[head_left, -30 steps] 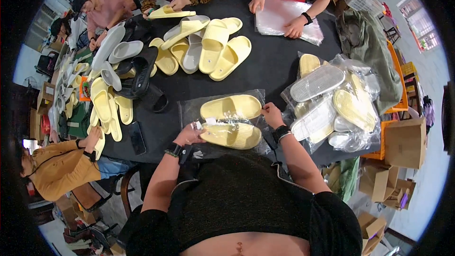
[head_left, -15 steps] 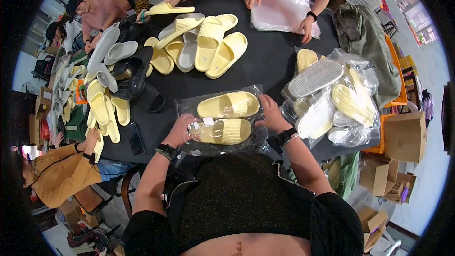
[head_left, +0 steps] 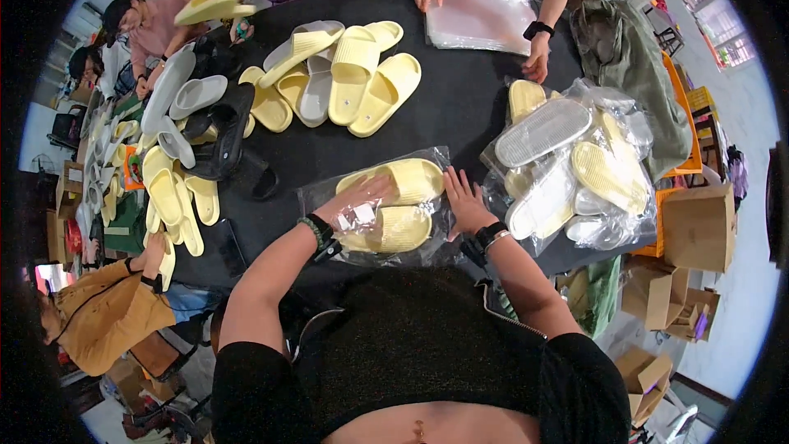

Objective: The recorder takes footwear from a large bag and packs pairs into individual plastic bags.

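Observation:
A pair of pale yellow slippers lies side by side in a clear plastic bag (head_left: 312,197) in front of me on the black table. The far slipper (head_left: 419,180) and the near slipper (head_left: 407,228) both show through the film. Across the left part of the bag, my left hand (head_left: 353,199) rests with fingers stretched out, covering part of the far slipper. Small white labels (head_left: 358,215) show beside its fingers. My right hand (head_left: 467,207) is spread at the bag's right edge, its fingertips pointing away from me. Neither hand grips anything.
To the right is a heap of bagged slippers (head_left: 575,164). Loose yellow and grey slippers (head_left: 353,74) lie at the far middle, with more (head_left: 168,185) on the left. A co-worker opposite handles a stack of clear bags (head_left: 481,16). A dark phone (head_left: 231,248) lies at left.
My left hand has moved from the bag's left edge onto the bag, its fingers now stretched over the far slipper. My right hand stays at the right edge. A co-worker's yellow slippers moved left.

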Demonstrator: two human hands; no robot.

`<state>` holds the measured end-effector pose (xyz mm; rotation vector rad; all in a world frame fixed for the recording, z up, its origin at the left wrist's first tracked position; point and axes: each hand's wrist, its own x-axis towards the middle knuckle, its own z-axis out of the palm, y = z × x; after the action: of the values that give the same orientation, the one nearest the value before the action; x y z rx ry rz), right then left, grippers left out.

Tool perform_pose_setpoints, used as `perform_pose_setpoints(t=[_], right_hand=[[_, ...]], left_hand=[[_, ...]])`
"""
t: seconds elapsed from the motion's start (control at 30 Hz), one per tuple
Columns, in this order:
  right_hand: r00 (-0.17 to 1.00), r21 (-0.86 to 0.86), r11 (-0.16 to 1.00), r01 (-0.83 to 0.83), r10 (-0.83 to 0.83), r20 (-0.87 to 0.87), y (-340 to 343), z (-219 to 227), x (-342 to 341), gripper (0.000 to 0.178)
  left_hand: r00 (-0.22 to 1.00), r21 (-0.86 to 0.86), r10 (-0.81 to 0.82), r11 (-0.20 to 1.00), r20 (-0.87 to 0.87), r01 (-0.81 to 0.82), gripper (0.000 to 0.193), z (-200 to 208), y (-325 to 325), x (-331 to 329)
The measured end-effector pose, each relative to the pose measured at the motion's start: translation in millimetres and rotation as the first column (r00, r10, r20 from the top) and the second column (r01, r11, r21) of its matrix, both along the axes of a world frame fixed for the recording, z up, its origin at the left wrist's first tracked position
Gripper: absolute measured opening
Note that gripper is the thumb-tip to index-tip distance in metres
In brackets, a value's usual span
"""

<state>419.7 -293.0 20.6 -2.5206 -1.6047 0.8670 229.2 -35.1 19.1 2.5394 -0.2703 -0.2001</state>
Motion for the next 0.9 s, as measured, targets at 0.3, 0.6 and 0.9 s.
perform_pose_setpoints(t=[0.3, 0.6, 0.9], right_hand=[[0.999, -0.035, 0.999, 0.031, -0.030, 0.018, -1, -19, -5, 0.157], [0.997, -0.154, 0.986, 0.068, -0.063, 0.036, 2, -11, -3, 0.154], [0.991, -0.094, 0.996, 0.015, -0.002, 0.133, 12, 6, -15, 0.148]], left_hand=[[0.995, 0.205, -0.037, 0.979, 0.097, 0.016, 0.041, -16, -24, 44], [0.933, -0.033, 0.299, 0.954, 0.200, -0.299, 0.045, -4, 25, -24], [0.781, 0.595, 0.592, 0.561, 0.198, -0.576, 0.017, 7, 94, -215]])
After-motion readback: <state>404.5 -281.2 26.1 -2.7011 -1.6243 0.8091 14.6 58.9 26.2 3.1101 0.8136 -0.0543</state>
